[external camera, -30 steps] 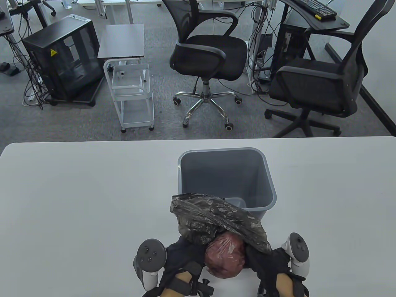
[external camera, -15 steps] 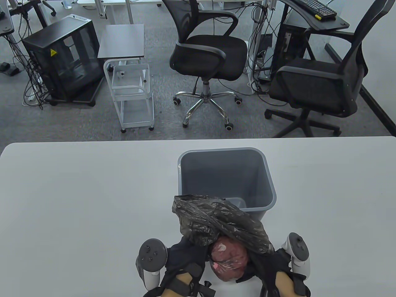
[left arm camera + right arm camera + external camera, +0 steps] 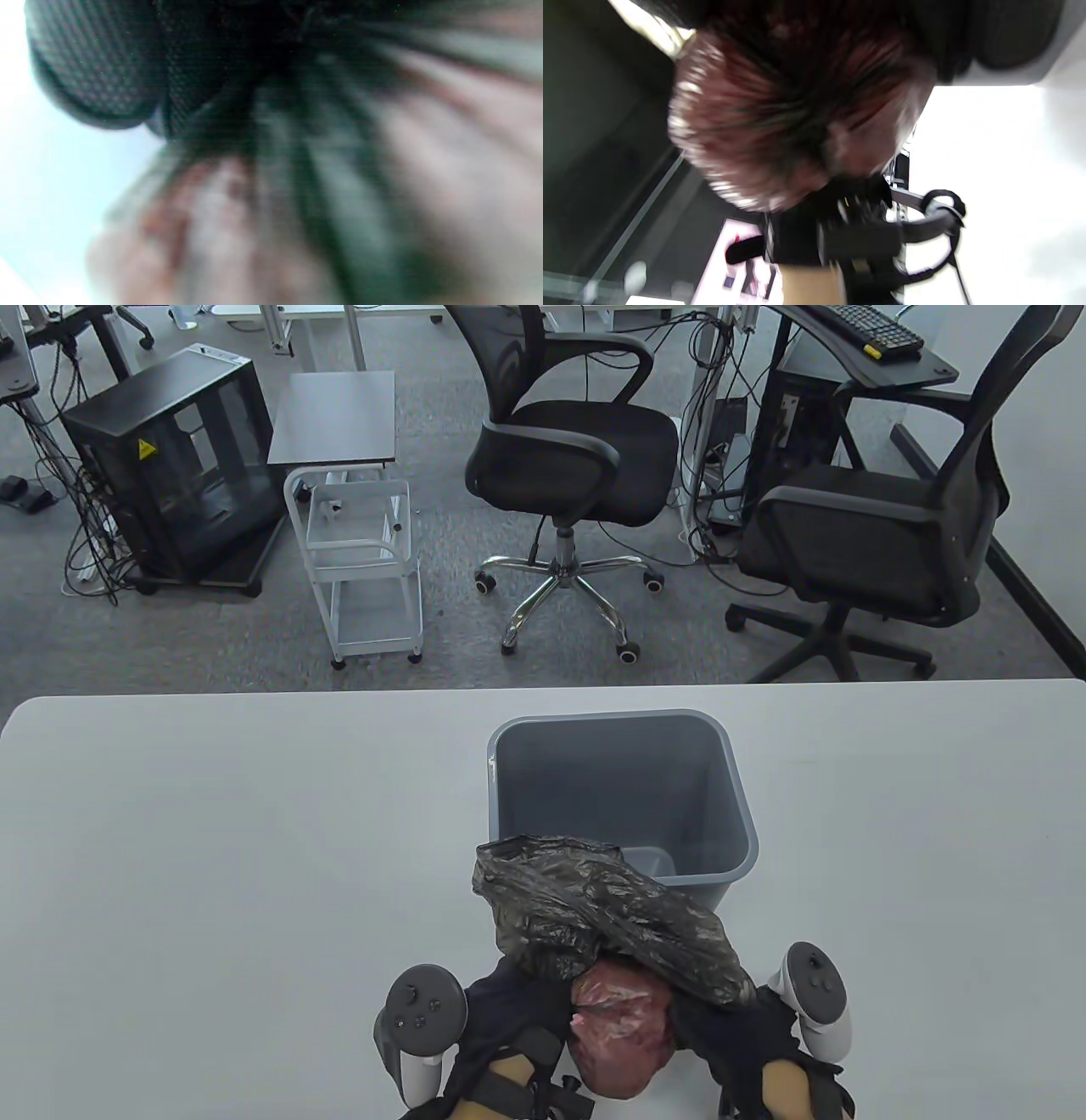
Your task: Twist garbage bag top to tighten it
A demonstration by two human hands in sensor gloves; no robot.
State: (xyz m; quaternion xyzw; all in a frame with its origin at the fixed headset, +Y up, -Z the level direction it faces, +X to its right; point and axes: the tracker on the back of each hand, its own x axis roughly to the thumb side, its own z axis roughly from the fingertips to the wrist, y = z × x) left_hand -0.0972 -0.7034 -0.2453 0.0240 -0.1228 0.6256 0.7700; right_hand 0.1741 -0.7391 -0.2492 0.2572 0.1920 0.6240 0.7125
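The garbage bag lies at the table's near edge in the table view. Its crumpled black loose top (image 3: 611,912) leans toward the bin, and its reddish stuffed bulge (image 3: 619,1022) sits between my hands. My left hand (image 3: 509,1001) grips the bag from the left where black meets red. My right hand (image 3: 721,1027) grips it from the right under the black flap. The fingertips are hidden by plastic. In the left wrist view a gloved finger (image 3: 97,63) presses on blurred bag plastic (image 3: 339,190). The right wrist view shows the reddish bulge (image 3: 780,118) close up.
A grey plastic bin (image 3: 607,717) stands upright just behind the bag, near the table's middle. Two office chairs (image 3: 577,449) and a white cart (image 3: 365,560) stand on the floor beyond the table's far edge.
The reddish bulge has turned between my hands and its wrinkles have shifted. The black top has swung slightly right. Both hands have stayed in place on the bag.
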